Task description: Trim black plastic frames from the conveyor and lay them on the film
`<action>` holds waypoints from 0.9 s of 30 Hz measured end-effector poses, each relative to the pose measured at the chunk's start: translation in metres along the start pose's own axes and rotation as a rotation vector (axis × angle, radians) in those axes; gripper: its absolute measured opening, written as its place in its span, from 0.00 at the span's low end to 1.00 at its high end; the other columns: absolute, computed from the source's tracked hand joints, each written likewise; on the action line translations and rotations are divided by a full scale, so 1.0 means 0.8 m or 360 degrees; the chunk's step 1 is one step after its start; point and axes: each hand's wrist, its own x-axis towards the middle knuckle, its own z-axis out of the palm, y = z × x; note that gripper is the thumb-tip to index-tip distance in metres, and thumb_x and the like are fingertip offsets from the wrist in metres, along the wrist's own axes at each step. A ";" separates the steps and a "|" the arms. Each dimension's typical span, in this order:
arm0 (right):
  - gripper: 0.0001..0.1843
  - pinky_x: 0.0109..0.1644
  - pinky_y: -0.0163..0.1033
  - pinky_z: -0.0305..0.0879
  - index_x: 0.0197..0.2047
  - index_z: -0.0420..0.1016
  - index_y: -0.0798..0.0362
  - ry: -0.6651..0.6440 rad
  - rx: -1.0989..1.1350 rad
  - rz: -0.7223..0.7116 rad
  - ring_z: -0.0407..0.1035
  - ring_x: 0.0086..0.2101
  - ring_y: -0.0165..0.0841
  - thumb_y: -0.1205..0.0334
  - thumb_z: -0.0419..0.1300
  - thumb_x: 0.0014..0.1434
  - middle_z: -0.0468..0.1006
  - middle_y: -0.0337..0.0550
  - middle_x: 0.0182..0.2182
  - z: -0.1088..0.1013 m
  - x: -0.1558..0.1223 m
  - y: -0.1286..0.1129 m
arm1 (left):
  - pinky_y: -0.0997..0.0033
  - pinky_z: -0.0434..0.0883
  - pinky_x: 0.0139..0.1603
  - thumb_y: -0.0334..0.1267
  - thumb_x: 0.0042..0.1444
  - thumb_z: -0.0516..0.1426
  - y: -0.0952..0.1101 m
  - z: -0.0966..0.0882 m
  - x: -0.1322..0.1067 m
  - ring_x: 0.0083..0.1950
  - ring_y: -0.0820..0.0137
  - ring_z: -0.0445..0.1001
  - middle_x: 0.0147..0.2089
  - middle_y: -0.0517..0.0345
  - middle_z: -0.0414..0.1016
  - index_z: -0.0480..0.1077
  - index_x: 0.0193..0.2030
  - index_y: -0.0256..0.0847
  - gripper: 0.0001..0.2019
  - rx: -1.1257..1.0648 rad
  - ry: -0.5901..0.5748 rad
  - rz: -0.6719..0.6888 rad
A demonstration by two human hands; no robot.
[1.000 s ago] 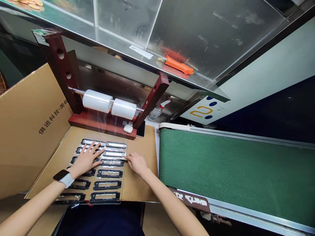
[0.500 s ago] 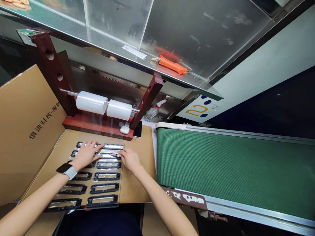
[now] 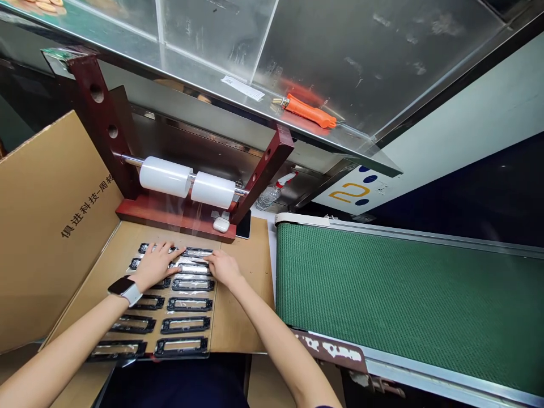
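Several long black plastic frames (image 3: 187,305) with rectangular openings lie in two columns on a cardboard sheet (image 3: 242,317). Shiny clear film (image 3: 193,293) shows over and between them. My left hand (image 3: 155,266), a smartwatch at its wrist, lies palm down across the upper frames with its fingers spread; it covers parts of the left column. At the right end of the upper right-hand frames, my right hand (image 3: 226,267) has its fingertips pressed together. What is between those fingertips is too small to make out.
Two white film rolls (image 3: 165,177) hang on a dark red stand (image 3: 170,218) behind the frames. A white earbud case (image 3: 221,225) sits on its base. A green conveyor belt (image 3: 395,306) runs at right. An orange-handled tool (image 3: 310,111) lies on the metal shelf above.
The whole view has shifted slightly, so things appear a little further right. Both hands stay at the upper frames; the right fingertips sit slightly higher against them.
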 end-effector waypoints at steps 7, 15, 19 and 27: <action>0.18 0.47 0.35 0.63 0.53 0.73 0.43 -0.0019 -0.0034 0.0162 0.66 0.47 0.33 0.66 0.50 0.65 0.74 0.42 0.44 -0.013 -0.048 0.054 | 0.43 0.59 0.58 0.48 0.58 0.57 0.000 0.002 0.001 0.58 0.53 0.66 0.57 0.48 0.70 0.65 0.60 0.44 0.24 -0.0112 0.0056 0.0017; 0.18 0.48 0.36 0.65 0.55 0.71 0.51 0.0081 -0.0022 0.0426 0.68 0.47 0.35 0.69 0.48 0.66 0.74 0.48 0.44 -0.023 -0.137 0.067 | 0.55 0.65 0.58 0.53 0.64 0.44 -0.041 0.013 -0.064 0.59 0.56 0.68 0.59 0.44 0.70 0.51 0.69 0.42 0.30 -0.0474 0.0312 -0.0251; 0.17 0.44 0.32 0.66 0.56 0.70 0.45 0.0075 0.0110 0.0216 0.71 0.44 0.31 0.65 0.51 0.66 0.75 0.42 0.44 0.004 -0.143 -0.026 | 0.60 0.70 0.55 0.52 0.64 0.43 -0.076 0.039 -0.185 0.54 0.59 0.74 0.56 0.46 0.73 0.61 0.62 0.39 0.27 -0.0587 0.0333 -0.0388; 0.16 0.39 0.36 0.71 0.55 0.69 0.44 0.0023 0.0198 -0.0474 0.75 0.37 0.35 0.58 0.52 0.65 0.78 0.39 0.40 0.070 -0.097 -0.195 | 0.59 0.68 0.58 0.47 0.62 0.49 -0.093 0.072 -0.289 0.60 0.58 0.69 0.61 0.53 0.70 0.61 0.64 0.55 0.23 -0.0602 0.0220 -0.0304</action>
